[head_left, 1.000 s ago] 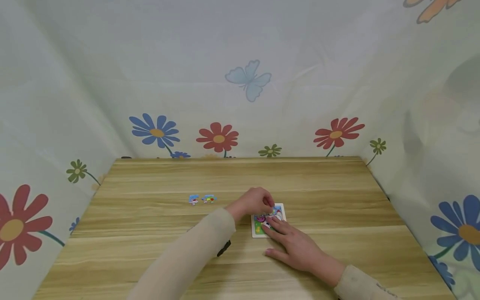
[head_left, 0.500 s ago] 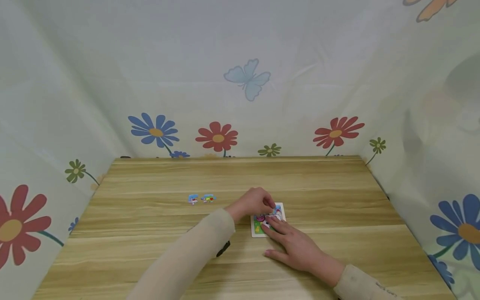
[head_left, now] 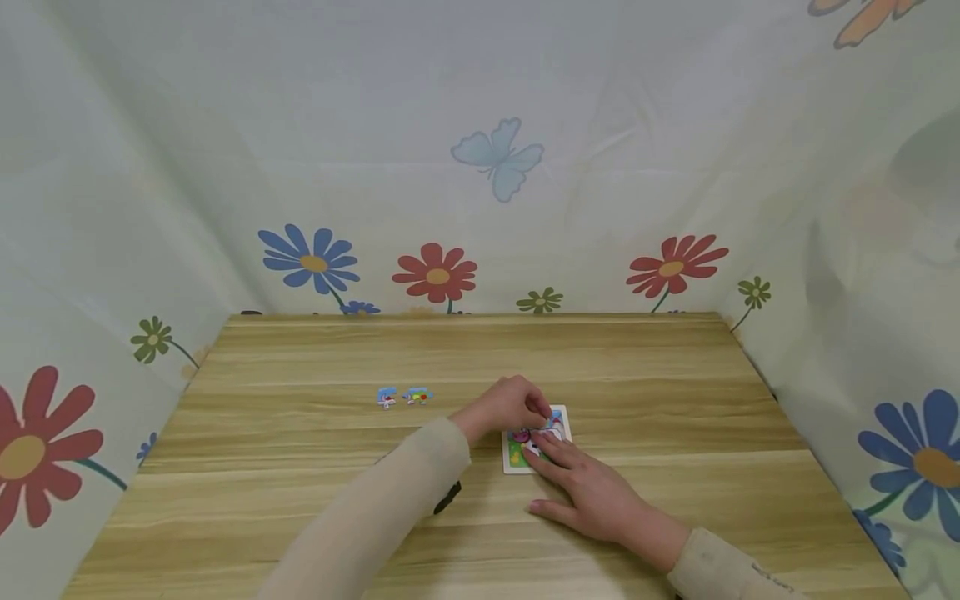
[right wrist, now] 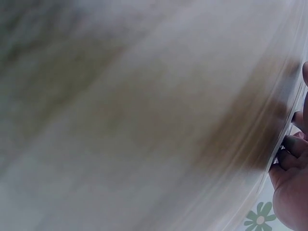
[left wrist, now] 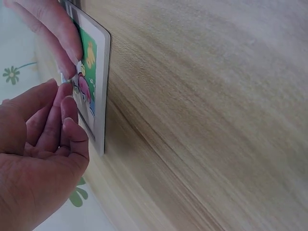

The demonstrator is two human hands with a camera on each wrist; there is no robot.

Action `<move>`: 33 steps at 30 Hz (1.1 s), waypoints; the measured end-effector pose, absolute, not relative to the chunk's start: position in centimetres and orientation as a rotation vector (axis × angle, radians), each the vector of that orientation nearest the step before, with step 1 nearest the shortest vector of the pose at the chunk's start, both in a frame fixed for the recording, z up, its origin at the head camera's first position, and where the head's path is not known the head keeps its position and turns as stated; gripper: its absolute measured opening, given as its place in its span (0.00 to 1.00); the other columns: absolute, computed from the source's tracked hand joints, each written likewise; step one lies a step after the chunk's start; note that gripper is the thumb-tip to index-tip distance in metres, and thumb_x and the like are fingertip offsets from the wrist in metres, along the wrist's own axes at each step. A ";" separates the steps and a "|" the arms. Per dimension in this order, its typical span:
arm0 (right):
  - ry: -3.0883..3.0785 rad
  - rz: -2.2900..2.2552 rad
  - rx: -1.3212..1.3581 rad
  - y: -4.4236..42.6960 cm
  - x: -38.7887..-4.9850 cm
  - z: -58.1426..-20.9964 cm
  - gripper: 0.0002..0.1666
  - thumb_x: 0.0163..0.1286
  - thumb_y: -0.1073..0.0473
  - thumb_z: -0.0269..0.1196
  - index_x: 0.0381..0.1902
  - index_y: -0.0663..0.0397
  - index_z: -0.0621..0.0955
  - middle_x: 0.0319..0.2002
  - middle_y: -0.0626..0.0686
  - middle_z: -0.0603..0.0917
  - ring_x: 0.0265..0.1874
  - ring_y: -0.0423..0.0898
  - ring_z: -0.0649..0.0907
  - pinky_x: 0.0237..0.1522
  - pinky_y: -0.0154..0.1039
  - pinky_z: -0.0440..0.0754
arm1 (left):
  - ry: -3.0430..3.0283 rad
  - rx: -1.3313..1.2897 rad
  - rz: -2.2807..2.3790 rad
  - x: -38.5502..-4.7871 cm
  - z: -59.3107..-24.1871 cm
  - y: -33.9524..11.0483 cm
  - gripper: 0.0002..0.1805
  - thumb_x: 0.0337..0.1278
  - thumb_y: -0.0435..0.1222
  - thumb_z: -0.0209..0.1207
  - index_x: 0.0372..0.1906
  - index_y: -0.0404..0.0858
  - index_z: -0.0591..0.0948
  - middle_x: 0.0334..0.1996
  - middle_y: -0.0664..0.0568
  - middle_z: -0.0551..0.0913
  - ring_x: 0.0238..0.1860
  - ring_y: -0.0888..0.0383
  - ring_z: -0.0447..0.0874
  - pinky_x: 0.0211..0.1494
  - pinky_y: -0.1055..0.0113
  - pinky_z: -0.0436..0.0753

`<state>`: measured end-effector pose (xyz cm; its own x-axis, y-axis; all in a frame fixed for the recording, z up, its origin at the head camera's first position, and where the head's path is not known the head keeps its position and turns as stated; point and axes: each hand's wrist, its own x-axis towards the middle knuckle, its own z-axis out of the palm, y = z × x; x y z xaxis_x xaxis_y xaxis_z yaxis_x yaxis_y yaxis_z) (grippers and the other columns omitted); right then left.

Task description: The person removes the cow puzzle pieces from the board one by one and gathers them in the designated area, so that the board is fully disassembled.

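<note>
Board (head_left: 517, 458): picture partly covered by left hand (head_left: 516, 404) and right hand (head_left: 588, 490); one end cut off, left wrist view.
Left fingertips (left wrist: 53, 85): contents unclear (piece or none, cannot tell).
Two loose pieces (head_left: 417, 397): prints too small to read.
Right hand, right wrist view: cut off by right edge.
Tabletop (right wrist: 144, 110), same view: mostly blurred.
Right sleeve (head_left: 716, 565): markings illegible; cut off below, head view.
Black item (head_left: 447, 498): partly behind left sleeve (head_left: 382, 504), unidentified.

From over here, nothing legible, just small dark blurred marks (head_left: 771, 575) on the beige cloth right sleeve (head_left: 703, 562).
</note>
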<state>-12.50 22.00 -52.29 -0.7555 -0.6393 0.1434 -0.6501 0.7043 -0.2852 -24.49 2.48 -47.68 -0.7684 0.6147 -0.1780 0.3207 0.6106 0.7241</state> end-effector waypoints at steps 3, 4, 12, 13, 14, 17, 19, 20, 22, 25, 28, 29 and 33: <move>-2.881 0.498 1.087 22.0 -12.5 -52.3 0.44 0.75 0.33 0.64 0.78 0.53 0.72 0.79 0.61 0.68 0.78 0.59 0.68 0.72 0.58 0.71 | 2.412 0.709 0.997 -24.4 -47.7 2.5 0.03 0.69 0.33 0.68 0.42 0.41 0.90 0.35 0.58 0.87 0.37 0.62 0.82 0.48 0.66 0.81; -2.885 0.497 1.087 22.0 -12.5 -52.3 0.44 0.76 0.33 0.63 0.78 0.53 0.72 0.79 0.61 0.67 0.78 0.59 0.67 0.72 0.58 0.71 | 2.405 0.695 1.007 -24.4 -47.7 2.5 0.03 0.69 0.33 0.68 0.42 0.41 0.90 0.35 0.58 0.87 0.37 0.61 0.82 0.48 0.66 0.81; -2.892 0.493 1.091 22.0 -12.6 -52.5 0.44 0.75 0.33 0.63 0.78 0.52 0.72 0.80 0.59 0.67 0.78 0.58 0.67 0.72 0.57 0.71 | 2.361 0.608 1.084 -24.4 -48.2 2.4 0.03 0.69 0.34 0.69 0.43 0.40 0.91 0.35 0.57 0.87 0.37 0.60 0.82 0.49 0.65 0.81; -2.892 0.487 1.092 22.0 -12.6 -52.5 0.44 0.75 0.33 0.63 0.78 0.52 0.72 0.80 0.59 0.66 0.78 0.58 0.67 0.72 0.57 0.71 | 2.359 0.599 1.090 -24.4 -48.2 2.4 0.03 0.69 0.34 0.69 0.43 0.40 0.91 0.35 0.57 0.87 0.37 0.60 0.82 0.49 0.65 0.81; -2.892 0.485 1.093 22.0 -12.6 -52.5 0.44 0.75 0.33 0.63 0.79 0.52 0.72 0.80 0.59 0.66 0.78 0.58 0.67 0.72 0.57 0.71 | 2.357 0.589 1.097 -24.4 -48.2 2.4 0.03 0.69 0.34 0.69 0.43 0.40 0.91 0.35 0.57 0.87 0.37 0.60 0.82 0.49 0.65 0.81; -2.889 0.480 1.094 22.0 -12.6 -52.5 0.44 0.75 0.33 0.63 0.79 0.52 0.72 0.80 0.59 0.66 0.78 0.58 0.67 0.72 0.57 0.71 | 2.368 0.569 1.102 -24.3 -48.2 2.4 0.03 0.69 0.35 0.69 0.42 0.42 0.91 0.35 0.58 0.88 0.38 0.60 0.82 0.50 0.65 0.81; -2.886 0.476 1.092 22.0 -12.5 -52.5 0.44 0.75 0.33 0.63 0.79 0.52 0.71 0.80 0.60 0.67 0.78 0.58 0.67 0.72 0.57 0.71 | 2.377 0.559 1.106 -24.3 -48.2 2.5 0.03 0.68 0.35 0.70 0.42 0.42 0.91 0.36 0.57 0.88 0.39 0.60 0.82 0.50 0.64 0.81; -2.883 0.476 1.092 22.0 -12.5 -52.5 0.44 0.75 0.33 0.63 0.79 0.52 0.71 0.79 0.60 0.67 0.78 0.58 0.67 0.72 0.57 0.71 | 2.380 0.553 1.108 -24.3 -48.2 2.5 0.03 0.68 0.35 0.70 0.43 0.42 0.91 0.37 0.57 0.88 0.39 0.60 0.82 0.51 0.63 0.81; -2.877 0.478 1.091 22.0 -12.5 -52.4 0.45 0.75 0.33 0.64 0.79 0.52 0.72 0.79 0.60 0.67 0.78 0.58 0.67 0.72 0.57 0.71 | 2.384 0.542 1.117 -24.4 -48.3 2.5 0.04 0.68 0.36 0.70 0.44 0.42 0.91 0.38 0.57 0.88 0.40 0.60 0.82 0.52 0.63 0.81; -2.867 0.487 1.092 22.0 -12.5 -52.4 0.45 0.75 0.33 0.64 0.78 0.53 0.72 0.79 0.61 0.68 0.77 0.59 0.68 0.71 0.58 0.72 | 2.382 0.523 1.131 -24.4 -48.4 2.5 0.06 0.68 0.36 0.70 0.46 0.40 0.90 0.40 0.56 0.88 0.41 0.60 0.83 0.53 0.62 0.82; -2.852 0.493 1.096 22.0 -12.6 -52.3 0.44 0.75 0.34 0.65 0.78 0.53 0.73 0.78 0.62 0.69 0.77 0.60 0.69 0.70 0.59 0.73 | 2.383 0.510 1.138 -24.3 -48.4 2.6 0.07 0.68 0.36 0.70 0.47 0.40 0.90 0.40 0.56 0.88 0.42 0.59 0.83 0.54 0.61 0.82; -2.851 0.495 1.097 22.0 -12.6 -52.3 0.44 0.75 0.35 0.65 0.78 0.54 0.73 0.78 0.62 0.69 0.76 0.60 0.69 0.70 0.59 0.73 | 2.383 0.505 1.139 -24.3 -48.4 2.6 0.07 0.68 0.36 0.69 0.47 0.40 0.90 0.41 0.55 0.88 0.42 0.59 0.83 0.54 0.61 0.82; -2.867 0.501 1.096 22.0 -12.6 -52.1 0.44 0.75 0.35 0.65 0.78 0.53 0.72 0.78 0.62 0.68 0.77 0.60 0.68 0.71 0.59 0.72 | 2.383 0.492 1.152 -24.2 -48.3 2.7 0.09 0.67 0.36 0.70 0.48 0.38 0.89 0.42 0.54 0.88 0.42 0.59 0.83 0.54 0.61 0.83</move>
